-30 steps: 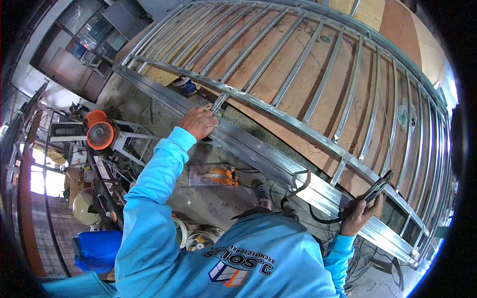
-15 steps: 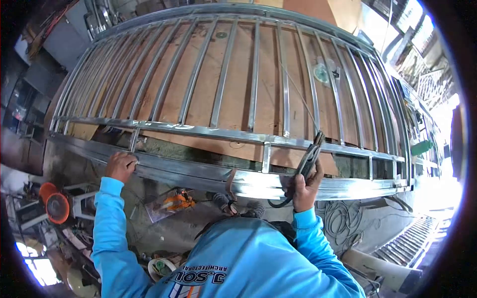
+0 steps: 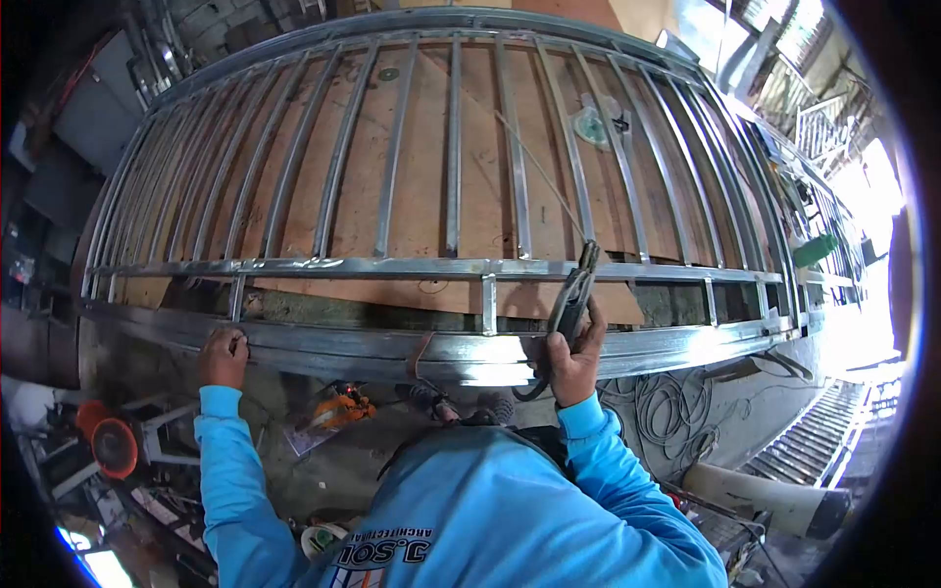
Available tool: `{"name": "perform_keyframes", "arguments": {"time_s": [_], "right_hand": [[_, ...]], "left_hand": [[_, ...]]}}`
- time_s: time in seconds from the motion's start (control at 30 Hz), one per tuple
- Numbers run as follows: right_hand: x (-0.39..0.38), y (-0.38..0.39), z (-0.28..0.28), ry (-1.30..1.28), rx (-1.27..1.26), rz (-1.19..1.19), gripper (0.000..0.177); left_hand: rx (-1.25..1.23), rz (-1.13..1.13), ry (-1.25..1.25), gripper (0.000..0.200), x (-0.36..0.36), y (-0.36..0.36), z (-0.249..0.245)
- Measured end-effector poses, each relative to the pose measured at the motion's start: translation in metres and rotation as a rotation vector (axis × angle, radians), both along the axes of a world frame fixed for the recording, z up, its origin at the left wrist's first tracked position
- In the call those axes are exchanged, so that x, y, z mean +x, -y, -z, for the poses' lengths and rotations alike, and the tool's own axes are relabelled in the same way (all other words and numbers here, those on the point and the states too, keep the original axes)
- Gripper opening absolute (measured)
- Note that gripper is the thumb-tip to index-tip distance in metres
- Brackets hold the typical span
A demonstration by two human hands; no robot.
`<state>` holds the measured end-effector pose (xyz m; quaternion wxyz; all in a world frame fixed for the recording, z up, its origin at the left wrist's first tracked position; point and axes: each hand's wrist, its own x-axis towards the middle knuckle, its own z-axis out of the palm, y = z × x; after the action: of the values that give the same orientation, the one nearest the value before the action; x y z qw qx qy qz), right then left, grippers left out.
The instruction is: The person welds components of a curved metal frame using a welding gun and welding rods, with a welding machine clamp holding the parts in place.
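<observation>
Along the near side of a long silver metal frame of parallel bars (image 3: pixel 392 157), both hands are at work height, well apart from each other. The right hand (image 3: pixel 575 361) is closed around a dark, tong-like electrode holder (image 3: pixel 570 299), its tip pointing away from the body over the frame's near rail. A thin, straight rod (image 3: pixel 539 167) runs from the holder's tip, slanting up and to the left across the bars. A black cable (image 3: pixel 532 394) curves below the same hand at the edge of the wide, shiny metal beam (image 3: pixel 470 351) that lies in front of the frame.

The left hand (image 3: pixel 223 359) is at the beam's near edge, fingers curled; whether it grips anything cannot be told. Short metal uprights (image 3: pixel 489 306) stand between the near rail and the beam, and a reddish-brown curved strip (image 3: pixel 420 357) crosses the beam between the hands.

Brown wooden sheets (image 3: pixel 421 196) lie beneath the bars. A green bottle-like object (image 3: pixel 814 251) is near the frame's right end. On the floor are a coiled dark cable (image 3: pixel 671 416) and an orange tool (image 3: pixel 343 408).
</observation>
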<state>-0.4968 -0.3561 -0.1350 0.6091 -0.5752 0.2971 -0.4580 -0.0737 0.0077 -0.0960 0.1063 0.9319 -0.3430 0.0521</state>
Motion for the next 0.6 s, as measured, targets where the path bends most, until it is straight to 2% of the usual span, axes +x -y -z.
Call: {"name": "perform_keyframes", "arguments": {"time_s": [0.07, 0.17, 0.27, 0.37, 0.4, 0.47, 0.5, 0.53, 0.57, 0.6], "right_hand": [[-0.001, 0.002, 0.005, 0.007, -0.025, 0.01, 0.089], [-0.004, 0.0, 0.007, -0.012, 0.012, 0.0, 0.084], [0.001, 0.0, 0.006, 0.02, -0.015, 0.0, 0.086], [-0.008, 0.003, 0.013, -0.072, 0.005, 0.015, 0.09], [-0.011, 0.006, 0.019, -0.076, -0.007, 0.022, 0.091], [-0.022, 0.014, 0.031, -0.205, -0.053, 0.108, 0.085], [-0.023, 0.018, 0.043, -0.251, -0.074, 0.097, 0.083], [-0.033, 0.032, 0.067, -0.33, -0.177, 0.092, 0.059], [-0.031, 0.036, 0.068, -0.262, -0.008, 0.069, 0.045], [-0.03, 0.041, 0.069, -0.19, 0.162, 0.062, 0.031]], "left_hand": [[-0.03, 0.026, 0.032, 0.021, 0.001, -0.004, 0.007], [-0.204, 0.039, 0.095, 0.015, -0.001, -0.009, 0.024], [-0.184, -0.06, 0.115, 0.022, -0.031, -0.002, 0.007], [-0.389, -0.228, -0.073, 0.028, -0.048, -0.023, 0.056], [-0.353, -0.283, -0.013, 0.029, -0.079, -0.009, 0.039], [-0.595, -0.474, -0.285, 0.025, -0.109, -0.02, 0.087], [0.003, -0.279, -0.214, 0.02, -0.123, -0.027, 0.109], [0.47, 0.017, -0.031, 0.016, -0.139, -0.034, 0.131], [-0.101, -0.135, -0.181, 0.017, -0.15, -0.069, 0.253], [0.121, -0.198, -0.374, 0.03, -0.18, -0.05, 0.228]]}}
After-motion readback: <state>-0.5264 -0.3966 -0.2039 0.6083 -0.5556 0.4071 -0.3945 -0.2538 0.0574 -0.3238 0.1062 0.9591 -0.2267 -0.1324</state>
